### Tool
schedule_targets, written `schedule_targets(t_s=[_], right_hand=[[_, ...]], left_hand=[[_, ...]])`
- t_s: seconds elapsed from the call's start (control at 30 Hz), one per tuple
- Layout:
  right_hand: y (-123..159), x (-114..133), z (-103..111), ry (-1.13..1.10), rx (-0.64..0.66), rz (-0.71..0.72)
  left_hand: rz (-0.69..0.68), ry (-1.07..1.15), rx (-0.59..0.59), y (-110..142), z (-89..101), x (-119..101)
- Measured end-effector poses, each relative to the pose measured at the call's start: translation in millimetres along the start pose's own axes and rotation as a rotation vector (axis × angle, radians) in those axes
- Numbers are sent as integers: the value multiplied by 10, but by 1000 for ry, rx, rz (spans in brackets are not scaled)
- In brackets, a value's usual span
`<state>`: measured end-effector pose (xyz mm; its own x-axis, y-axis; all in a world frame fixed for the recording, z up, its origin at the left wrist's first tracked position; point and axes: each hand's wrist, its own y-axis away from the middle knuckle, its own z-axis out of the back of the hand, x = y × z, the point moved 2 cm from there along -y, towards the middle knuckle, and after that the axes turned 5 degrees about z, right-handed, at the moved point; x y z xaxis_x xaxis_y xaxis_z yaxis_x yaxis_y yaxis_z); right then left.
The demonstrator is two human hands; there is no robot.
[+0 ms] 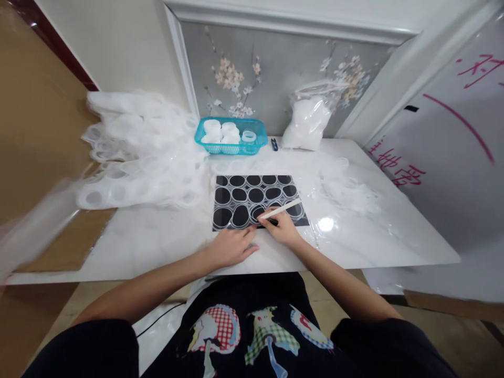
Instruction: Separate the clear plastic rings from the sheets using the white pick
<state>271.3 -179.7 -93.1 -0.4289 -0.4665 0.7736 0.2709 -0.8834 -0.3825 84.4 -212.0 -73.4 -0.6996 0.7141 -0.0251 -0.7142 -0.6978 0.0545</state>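
Where its fingertips meet the black sheet's (255, 195) near edge, left hand (233, 245): open, palm down.
Right hand (282, 229): gripping a slim white stick (286, 206) over the sheet.
Black sheet: flat on the glossy table (354, 244), patterned with pale rounded rings.
Basket (260, 143): translucent blue.

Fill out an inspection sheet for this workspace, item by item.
Surface: pale veined tabletop, glare at right.
Job's things: black sheet with ring outlines; white stick.
Clutter: white ringed material left; blue basket of white pieces, small dark tool, clear bag behind.
Grip: right hand closed on the stick; left hand spread at the sheet's near edge.
Cables: thin dark cord below the tabletop.
Surroundings: floral panel, board with red writing.
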Motion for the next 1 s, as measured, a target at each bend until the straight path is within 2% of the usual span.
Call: schedule_targets(t_s=[0.2,0.57,0.8,0.9,1.0], right_hand=[[33,10,11,-32,-29,-8],[66,-2,-29,96,12,36],[207,116,-85,400,19,225],[277,211,-126,484,82,288],[155,189,-95,557,115,332]], left_hand=[[14,68,-7,11,-15,15],[37,61,17,-20,18,5],[81,168,43,-28,48,17],[101,199,38,-29,38,33],[97,199,45,-32,31,46]])
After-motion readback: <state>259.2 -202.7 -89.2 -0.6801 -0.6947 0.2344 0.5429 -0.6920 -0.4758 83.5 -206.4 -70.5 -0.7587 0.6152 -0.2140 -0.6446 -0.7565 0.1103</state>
